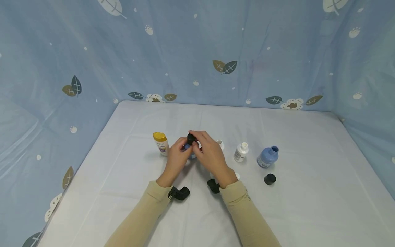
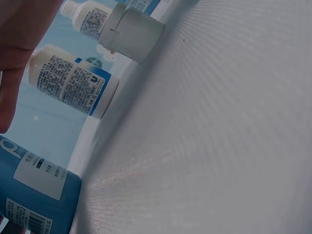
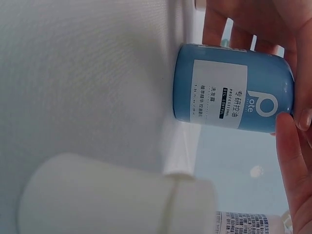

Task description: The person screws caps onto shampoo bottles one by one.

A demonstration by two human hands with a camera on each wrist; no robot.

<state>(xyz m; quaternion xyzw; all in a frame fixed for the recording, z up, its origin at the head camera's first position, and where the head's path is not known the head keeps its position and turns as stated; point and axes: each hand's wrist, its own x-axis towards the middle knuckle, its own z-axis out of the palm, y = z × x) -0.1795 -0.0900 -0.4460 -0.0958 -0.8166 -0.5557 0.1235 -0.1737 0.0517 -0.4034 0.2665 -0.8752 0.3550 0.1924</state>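
Note:
A blue shampoo bottle stands on the white table with a black cap at its top. My left hand grips the bottle near its shoulder. With its fingers over the cap, my right hand pinches it from the other side. The hands hide most of the bottle in the head view, while the right wrist view shows its white front label. In the left wrist view the lower part of the blue bottle meets the tabletop.
Left of the hands stands a white bottle with a yellow cap. To the right are a white uncapped bottle, a second blue bottle with its mouth uncovered, and a loose black cap. A translucent jar shows in the left wrist view.

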